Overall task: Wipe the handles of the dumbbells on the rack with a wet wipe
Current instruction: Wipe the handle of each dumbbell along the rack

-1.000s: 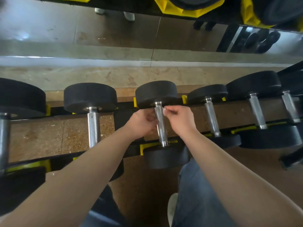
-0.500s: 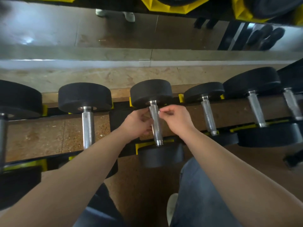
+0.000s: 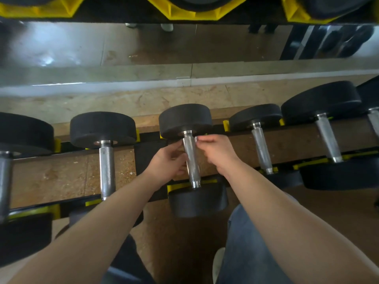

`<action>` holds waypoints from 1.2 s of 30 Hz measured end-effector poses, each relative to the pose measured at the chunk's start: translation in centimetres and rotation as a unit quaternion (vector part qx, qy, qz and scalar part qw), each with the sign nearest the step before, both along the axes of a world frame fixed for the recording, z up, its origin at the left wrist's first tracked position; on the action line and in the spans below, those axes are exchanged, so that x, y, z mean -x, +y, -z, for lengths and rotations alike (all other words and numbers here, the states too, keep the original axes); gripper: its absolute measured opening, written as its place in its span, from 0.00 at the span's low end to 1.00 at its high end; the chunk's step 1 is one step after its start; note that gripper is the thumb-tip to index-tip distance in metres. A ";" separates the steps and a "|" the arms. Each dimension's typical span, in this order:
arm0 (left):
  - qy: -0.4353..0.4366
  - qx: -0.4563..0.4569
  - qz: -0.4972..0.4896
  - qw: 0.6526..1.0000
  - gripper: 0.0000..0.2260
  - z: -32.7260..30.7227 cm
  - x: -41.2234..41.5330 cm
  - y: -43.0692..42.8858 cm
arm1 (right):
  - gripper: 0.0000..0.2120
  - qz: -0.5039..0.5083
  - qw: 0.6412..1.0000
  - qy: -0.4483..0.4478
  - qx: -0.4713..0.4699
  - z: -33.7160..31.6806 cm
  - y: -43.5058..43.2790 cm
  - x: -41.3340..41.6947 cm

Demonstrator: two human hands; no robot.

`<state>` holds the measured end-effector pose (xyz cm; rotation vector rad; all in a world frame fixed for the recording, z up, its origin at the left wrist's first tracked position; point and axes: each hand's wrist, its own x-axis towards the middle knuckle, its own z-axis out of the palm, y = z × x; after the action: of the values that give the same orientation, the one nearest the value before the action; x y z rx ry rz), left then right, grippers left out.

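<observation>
Several black dumbbells with chrome handles lie across a low rack (image 3: 151, 158). The middle dumbbell's handle (image 3: 190, 156) runs between my two hands. My right hand (image 3: 215, 152) pinches a small white wet wipe (image 3: 196, 139) at the handle's upper right, near the far weight head (image 3: 185, 119). My left hand (image 3: 167, 166) sits against the handle's left side with its fingers curled beneath it; most of the wipe is hidden by my fingers.
Neighbouring dumbbell handles lie to the left (image 3: 106, 169) and to the right (image 3: 262, 148). A mirror (image 3: 143, 44) stands behind the rack, and an upper shelf with yellow cradles (image 3: 194, 15) overhangs the top. My jeans-clad knee (image 3: 256, 242) is below.
Both hands stay at the middle handle. The right hand's pinch has shifted slightly toward the far end, and the left hand's fingers have opened up along the handle's side.
</observation>
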<state>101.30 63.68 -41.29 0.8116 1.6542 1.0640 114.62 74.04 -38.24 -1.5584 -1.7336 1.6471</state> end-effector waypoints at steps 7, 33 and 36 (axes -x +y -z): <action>0.053 0.007 0.005 0.999 0.21 -0.1 0.1 0.2 | 0.07 -0.316 0.931 -0.182 0.004 0.6 0.1 -3.3; -0.117 0.039 -0.038 0.992 0.16 -0.3 0.4 0.8 | 0.11 -0.331 0.917 -0.091 0.201 2.6 4.4 -2.5; -0.132 0.072 -0.031 0.988 0.15 -0.3 0.3 0.9 | 0.10 -0.358 0.906 -0.116 0.196 2.3 4.0 -2.4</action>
<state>100.97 64.56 -40.97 0.5047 1.5166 1.0331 117.06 77.99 -40.55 -1.3895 -2.4194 2.3502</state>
